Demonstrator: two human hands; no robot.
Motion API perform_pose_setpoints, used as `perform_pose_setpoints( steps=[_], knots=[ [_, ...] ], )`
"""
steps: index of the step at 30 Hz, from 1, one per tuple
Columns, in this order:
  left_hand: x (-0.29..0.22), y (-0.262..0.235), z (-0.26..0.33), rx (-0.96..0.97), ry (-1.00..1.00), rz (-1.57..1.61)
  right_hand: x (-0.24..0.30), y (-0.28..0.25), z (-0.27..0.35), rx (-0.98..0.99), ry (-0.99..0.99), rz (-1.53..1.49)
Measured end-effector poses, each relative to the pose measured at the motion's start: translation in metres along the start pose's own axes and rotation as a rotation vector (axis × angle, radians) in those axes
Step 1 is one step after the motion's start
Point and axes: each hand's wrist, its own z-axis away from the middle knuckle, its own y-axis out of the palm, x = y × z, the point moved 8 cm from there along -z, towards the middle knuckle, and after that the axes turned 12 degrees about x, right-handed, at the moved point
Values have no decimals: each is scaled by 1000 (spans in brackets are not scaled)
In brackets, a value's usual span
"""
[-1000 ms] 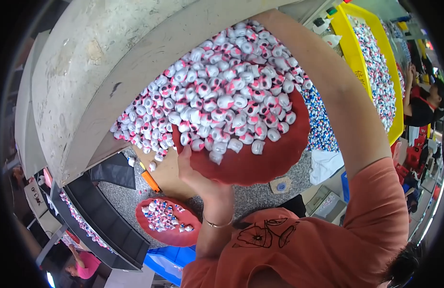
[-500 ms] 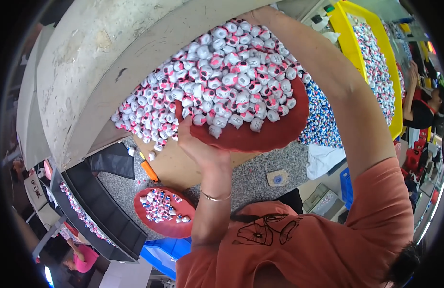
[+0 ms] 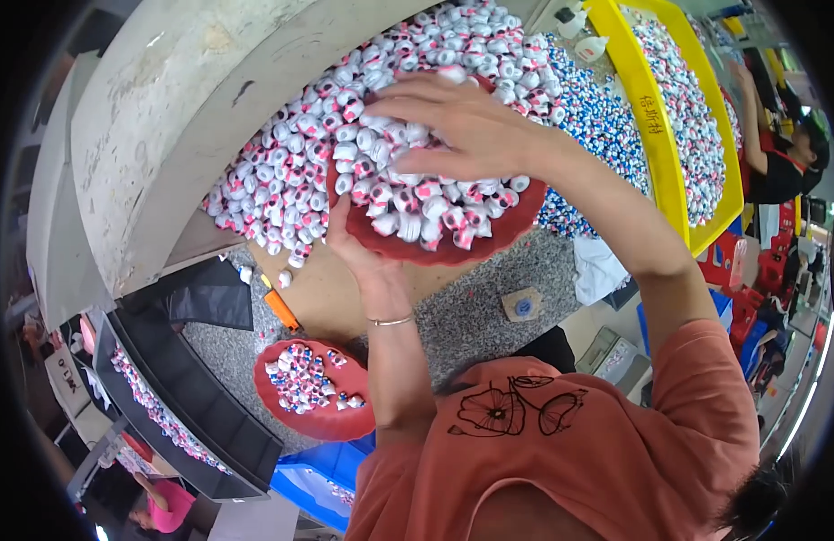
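Observation:
My left hand (image 3: 355, 248) grips the near left rim of a red scalloped plate (image 3: 435, 252), its thumb up along the edge. Small white, pink and black plastic pieces (image 3: 408, 225), shaped like little heads, are heaped on that plate. Over the heap reaches my right hand (image 3: 457, 126), its fingers spread and palm down; whether the fingertips touch the pieces I cannot tell. Behind and left of the plate spreads a large pile of the same pieces (image 3: 281, 171), reaching up against a worn pale machine housing (image 3: 191, 117).
A second red plate (image 3: 322, 426) with mixed pieces lies nearer, beside an orange-handled tool (image 3: 280, 309). Many small blue and white parts (image 3: 602, 117) border a yellow bin (image 3: 669, 176) on the right. A black conveyor (image 3: 187, 388) runs at left. Another person (image 3: 782, 171) works at far right.
My right arm has come from beyond the pile to over the plate, its hand now in sight. The plate has shifted slightly nearer and left, holding fewer pieces along its near edge.

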Motion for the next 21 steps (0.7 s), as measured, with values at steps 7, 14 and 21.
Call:
perform_pose_setpoints(
  steps=[7,14,21],
  knots=[
    [-13,-8,20,-144,55,-141,-7,-20,69,-196,289,-359],
    [-25,22,43,-138,12,-103,-20,-32,158,-473,861,-346],
    [-4,56,67,-25,-101,-195,36,47,214,-380,764,-1573]
  ],
)
